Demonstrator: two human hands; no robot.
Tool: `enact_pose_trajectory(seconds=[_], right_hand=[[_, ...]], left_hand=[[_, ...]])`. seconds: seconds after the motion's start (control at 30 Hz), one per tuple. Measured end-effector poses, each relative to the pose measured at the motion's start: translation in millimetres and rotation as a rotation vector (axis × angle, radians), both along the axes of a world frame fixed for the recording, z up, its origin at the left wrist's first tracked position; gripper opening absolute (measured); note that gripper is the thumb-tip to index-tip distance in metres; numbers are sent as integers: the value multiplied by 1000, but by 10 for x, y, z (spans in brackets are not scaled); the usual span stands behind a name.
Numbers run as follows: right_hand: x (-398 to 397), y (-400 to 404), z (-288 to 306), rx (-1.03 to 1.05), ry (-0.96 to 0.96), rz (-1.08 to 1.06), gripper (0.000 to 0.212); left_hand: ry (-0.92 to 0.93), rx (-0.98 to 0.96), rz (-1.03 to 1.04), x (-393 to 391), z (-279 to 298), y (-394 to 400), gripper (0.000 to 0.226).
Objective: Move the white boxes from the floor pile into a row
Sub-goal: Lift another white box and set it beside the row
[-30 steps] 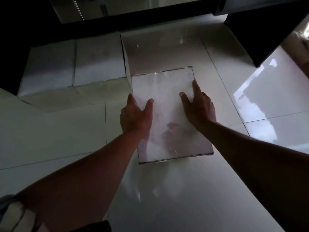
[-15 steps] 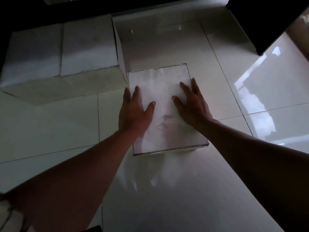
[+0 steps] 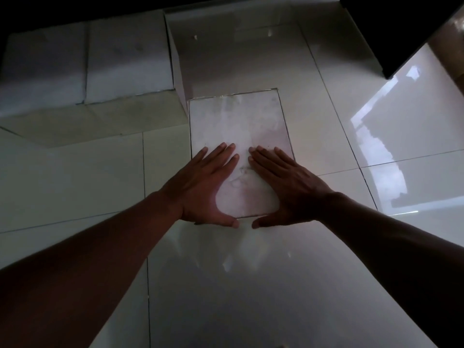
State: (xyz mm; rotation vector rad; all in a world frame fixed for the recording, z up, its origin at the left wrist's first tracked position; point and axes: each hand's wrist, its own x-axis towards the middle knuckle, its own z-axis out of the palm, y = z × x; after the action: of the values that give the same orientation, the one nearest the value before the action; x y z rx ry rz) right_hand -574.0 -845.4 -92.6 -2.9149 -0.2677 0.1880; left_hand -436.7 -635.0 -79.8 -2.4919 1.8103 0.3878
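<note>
Glossy pale floor tiles (image 3: 251,285) fill most of the dim view, with a bright window reflection off to the right of the right hand and a dark piece of furniture (image 3: 401,33) beyond it at the upper right. Directly under both hands lies a white box (image 3: 236,121) on the floor, its long side running away from the person. The left hand (image 3: 204,187) lies flat on the near left part of the box's top, fingers straight and close together, thumb stretched along the near edge. The right hand (image 3: 288,189) mirrors it on the near right part, fingers flat and pointing inward toward the left fingertips, thumb also along the near edge; the two thumbs nearly meet but stay just apart. Neither hand curls around anything; both simply press on the top face. Beyond and to the left of the left hand stand two taller white boxes (image 3: 88,66) side by side, touching each other. The far left corner of the low box sits right against the nearer corner of that pair. Both bare forearms reach in from the bottom edge.
</note>
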Motion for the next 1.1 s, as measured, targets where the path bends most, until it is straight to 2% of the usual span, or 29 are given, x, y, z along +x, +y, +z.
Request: enact_pose_trajectory(seconds=[0.33,0.47,0.8,1.1], right_hand=[[220,-48,21,10,-5,1,120],[364,-61,40,25,3,1,110],[678,-35,34,55,1,-75,86],[950,149,-205,-60,-185,-246,60]], left_hand=[[7,-105,81,3,-34,-38,121],[16,-152,120,68,-82,-23,106],[99,-105,254,239,-12,-166,82],[29,-78,322,533,-130,-413,72]])
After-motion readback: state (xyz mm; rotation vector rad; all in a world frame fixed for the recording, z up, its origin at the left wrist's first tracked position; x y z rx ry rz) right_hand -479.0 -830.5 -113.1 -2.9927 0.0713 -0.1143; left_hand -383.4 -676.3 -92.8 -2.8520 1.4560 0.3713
